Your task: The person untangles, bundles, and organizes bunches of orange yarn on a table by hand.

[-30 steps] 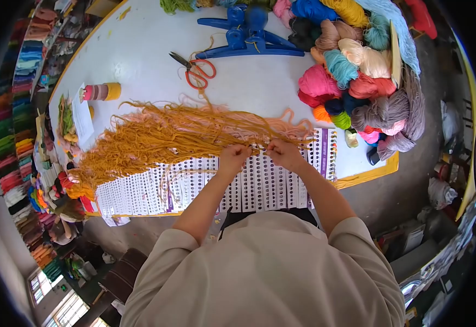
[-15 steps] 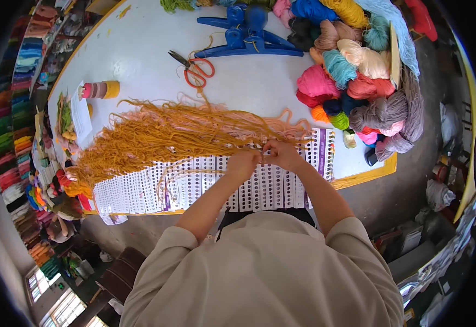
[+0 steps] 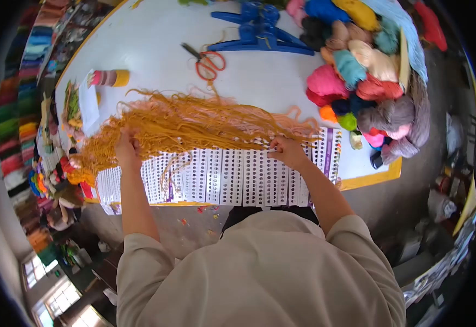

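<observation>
A long bundle of mustard-yellow yarn [image 3: 194,124] lies across rows of white perforated cards [image 3: 232,177] along the near table edge. My left hand [image 3: 128,148] is at the bundle's left part, its fingers curled closed on mustard strands; a little blur hides the fingertips. Far to its right, my right hand [image 3: 288,152] pinches the yarn's end at the cards' upper edge, thumb and forefinger together. Pale pink yarn [image 3: 298,125] shows from beneath the mustard strands. One loose tan strand [image 3: 172,169] loops over the cards between my hands.
Red-handled scissors [image 3: 209,64] lie beyond the yarn, near a blue metal stand [image 3: 259,35]. Coloured yarn skeins [image 3: 377,62] are heaped at the right. A striped yarn spool [image 3: 108,78] and a white paper [image 3: 89,108] are on the left. The table's yellow edge [image 3: 371,175] is close.
My left hand has moved away from my right hand, far leftward along the yarn bundle. My right hand stays near the cards' upper edge. The view has shifted slightly.
</observation>
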`<state>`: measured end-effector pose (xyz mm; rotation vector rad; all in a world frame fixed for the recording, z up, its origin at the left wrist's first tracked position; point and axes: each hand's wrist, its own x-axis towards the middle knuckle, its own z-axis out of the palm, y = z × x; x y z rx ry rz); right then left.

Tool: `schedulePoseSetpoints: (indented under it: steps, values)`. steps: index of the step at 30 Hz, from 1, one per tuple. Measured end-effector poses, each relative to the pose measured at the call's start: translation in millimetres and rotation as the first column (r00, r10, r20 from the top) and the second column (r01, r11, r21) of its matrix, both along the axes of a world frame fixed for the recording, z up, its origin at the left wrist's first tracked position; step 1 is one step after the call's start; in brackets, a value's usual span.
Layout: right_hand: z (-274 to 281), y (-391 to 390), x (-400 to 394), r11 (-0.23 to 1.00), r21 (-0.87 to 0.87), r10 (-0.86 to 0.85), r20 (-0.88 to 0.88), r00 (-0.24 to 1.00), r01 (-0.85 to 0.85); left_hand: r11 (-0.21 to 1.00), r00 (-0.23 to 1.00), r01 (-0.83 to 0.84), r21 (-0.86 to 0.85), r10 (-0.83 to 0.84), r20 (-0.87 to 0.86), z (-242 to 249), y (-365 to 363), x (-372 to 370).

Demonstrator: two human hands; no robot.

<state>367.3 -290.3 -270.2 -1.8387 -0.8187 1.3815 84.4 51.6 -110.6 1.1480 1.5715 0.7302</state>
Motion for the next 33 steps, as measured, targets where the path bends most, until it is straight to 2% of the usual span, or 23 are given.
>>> schedulePoseSetpoints:
  steps: [1, 3, 4, 6, 9, 10, 12, 13, 15, 17, 19, 21, 22, 23, 24, 26, 27, 28, 29, 31, 32, 33]
  values:
    - [-2, 0, 0, 1.000, 0.001, 0.007, 0.028, 1.000, -0.007, 0.997, 0.997, 0.071, 0.038, -0.071, 0.008, 6, 2, -15]
    - [-8, 1, -4, 0.998, 0.056, 0.002, 0.069, 0.998, -0.005, 0.995, 0.978, 0.057, -0.078, -0.039, 0.207, 12, -3, -43]
    - [-16, 0, -7, 0.995, 0.095, -0.016, 0.091, 0.996, 0.008, 0.978, 0.912, 0.146, -0.146, -0.076, 0.402, 19, -9, -59]
    - [-23, 1, -11, 0.986, 0.165, -0.054, 0.110, 0.992, 0.035, 0.982, 0.827, -0.012, -0.188, 0.116, 0.550, 48, -41, -58]
    - [-35, 1, -14, 0.983, 0.179, -0.051, 0.147, 0.988, 0.024, 0.990, 0.741, -0.028, -0.138, 0.113, 0.662, 62, -73, -114]
    - [-42, 1, -15, 0.985, 0.166, -0.065, 0.148, 0.987, 0.040, 0.978, 0.752, -0.120, -0.169, 0.200, 0.628, 77, -86, -125]
    - [-52, 0, -17, 0.984, 0.159, -0.098, 0.123, 0.987, 0.078, 0.961, 0.741, -0.244, -0.128, 0.270, 0.615, 90, -110, -179]
    - [-55, 0, -18, 0.981, 0.162, -0.121, 0.095, 0.988, 0.105, 0.912, 0.728, -0.395, -0.110, 0.384, 0.569, 102, -125, -204]
    - [-65, -4, -10, 0.985, 0.169, -0.061, 0.136, 0.989, 0.038, 0.821, 0.638, -0.570, -0.037, 0.471, 0.609, 114, -161, -279]
    - [-75, -5, -4, 0.994, 0.102, -0.008, 0.362, 0.932, -0.031, 0.643, 0.552, -0.758, 0.105, 0.547, 0.629, 134, -207, -347]
    - [-124, -9, 18, 0.980, 0.179, -0.047, 0.616, 0.786, -0.083, 0.456, 0.464, -0.866, 0.205, 0.582, 0.668, 155, -263, -409]
    - [-88, 2, -1, 0.922, 0.321, -0.079, 0.704, 0.706, -0.217, 0.334, 0.463, -0.886, 0.323, 0.584, 0.666, 168, -325, -465]
    - [-77, 9, -10, 0.932, 0.250, -0.123, 0.901, 0.416, -0.264, 0.267, 0.384, -0.923, 0.277, 0.610, 0.693, 168, -358, -488]
    - [-70, 18, -21, 0.940, 0.195, -0.178, 0.980, 0.084, -0.281, 0.226, 0.354, -0.935, 0.273, 0.622, 0.698, 160, -389, -512]
    - [-60, 28, -42, 0.979, 0.151, -0.151, 0.988, 0.008, -0.135, 0.150, 0.287, -0.955, 0.255, 0.680, 0.675, 150, -418, -528]
    - [-41, 52, -71, 0.965, 0.218, -0.152, 0.919, 0.365, -0.146, 0.083, 0.165, -0.980, 0.179, 0.843, 0.513, 130, -474, -538]
    - [-30, 69, -101, 0.955, 0.166, -0.100, 0.961, 0.259, -0.248, 0.071, 0.125, -0.989, 0.128, 0.867, 0.483, 115, -499, -537]
    - [-20, 84, -134, 0.936, 0.114, -0.070, 0.987, 0.142, -0.332, 0.089, 0.072, -0.996, -0.009, 0.862, 0.501, 99, -525, -534]
    - [-13, 98, -167, 0.909, 0.131, -0.073, 0.985, 0.157, -0.396, 0.051, 0.057, -0.998, 0.025, 0.858, 0.510, 70, -547, -534]
    - [1, 124, -225, 0.829, 0.360, -0.130, 0.868, 0.479, -0.427, 0.020, -0.106, -0.973, -0.230, 0.847, 0.522, 63, -585, -515]
    - [12, 134, -261, 0.799, 0.372, -0.113, 0.864, 0.490, -0.472, -0.010, -0.179, -0.958, -0.288, 0.805, 0.566, 49, -603, -511]
    - [27, 144, -295, 0.735, 0.413, -0.059, 0.829, 0.556, -0.537, -0.037, -0.221, -0.947, -0.320, 0.796, 0.563, 42, -617, -509]
